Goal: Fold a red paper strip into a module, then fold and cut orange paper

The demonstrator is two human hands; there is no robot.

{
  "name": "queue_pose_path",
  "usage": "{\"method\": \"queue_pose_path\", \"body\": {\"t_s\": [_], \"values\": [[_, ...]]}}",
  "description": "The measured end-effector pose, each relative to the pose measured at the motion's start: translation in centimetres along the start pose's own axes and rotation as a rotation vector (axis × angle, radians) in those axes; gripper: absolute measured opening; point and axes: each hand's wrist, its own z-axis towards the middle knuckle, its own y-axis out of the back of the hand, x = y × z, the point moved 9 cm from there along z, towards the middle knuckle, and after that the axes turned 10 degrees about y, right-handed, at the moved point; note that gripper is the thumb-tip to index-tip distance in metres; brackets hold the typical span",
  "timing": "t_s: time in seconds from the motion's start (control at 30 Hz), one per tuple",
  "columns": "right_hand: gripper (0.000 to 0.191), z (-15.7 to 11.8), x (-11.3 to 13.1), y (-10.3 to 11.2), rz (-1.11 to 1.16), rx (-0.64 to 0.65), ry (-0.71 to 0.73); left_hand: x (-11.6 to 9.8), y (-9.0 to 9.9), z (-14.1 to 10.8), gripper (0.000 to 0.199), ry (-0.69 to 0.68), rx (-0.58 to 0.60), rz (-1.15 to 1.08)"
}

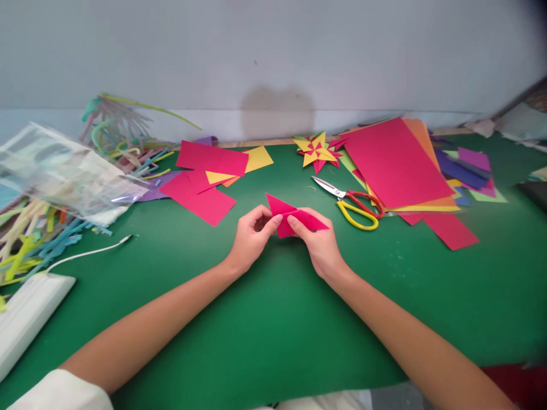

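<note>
Between my two hands is a small folded piece of red paper [285, 228], held just above the green table. My left hand [253, 236] pinches its left side with thumb and fingers. On the right side, my right hand [318, 239] grips it, thumb on top near the middle fold; the other fingers are mostly hidden behind the paper. One pointed corner sticks up at the upper left. To the right lie scissors [348, 202] with one red and one yellow handle, blades apart. Behind them sits a folded yellow and red paper star [317, 152].
Red paper pieces [205, 199] and yellow scraps lie behind my left hand. A stack of coloured sheets [397, 165] is at the right. On the left are a clear plastic bag [64, 165], many coloured strips [38, 228] and a white power bank-like block [38, 313] with a cable.
</note>
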Motion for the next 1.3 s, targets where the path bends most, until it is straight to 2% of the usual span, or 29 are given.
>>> {"method": "queue_pose_path", "body": {"t_s": [0.17,0.4,0.57,0.83,1.03,1.13,1.2,1.3], "values": [[0.025,0.0,0.1,0.7,0.009,-0.101,0.015,-0.5,-0.4,-0.2,0.033,-0.029,0.031,-0.010],[0.021,0.2,0.1,0.6,0.061,-0.089,0.023,0.2,-0.1,0.2,0.028,-0.003,-0.005,-0.080],[0.022,0.2,-0.1,0.6,0.054,-0.075,0.010,0.0,-1.0,0.1,0.029,0.008,0.090,-0.027],[0.024,0.1,-0.4,0.7,0.101,-0.094,-0.014,-0.1,-0.3,0.0,0.027,0.004,0.022,-0.034],[0.025,0.3,-0.4,1.1,0.108,-0.123,-0.012,0.0,-1.3,0.1,0.028,0.021,0.125,-0.039],[0.026,0.4,-0.3,1.0,0.095,-0.115,-0.013,0.1,-1.2,0.1,0.028,0.028,0.115,-0.017],[0.030,0.6,0.2,1.1,0.049,-0.087,0.026,0.1,-0.9,0.2,0.028,0.027,0.083,-0.012],[0.039,1.4,1.9,1.8,-0.089,-0.042,0.164,0.4,-0.5,0.4,0.027,0.029,0.051,-0.003]]}}
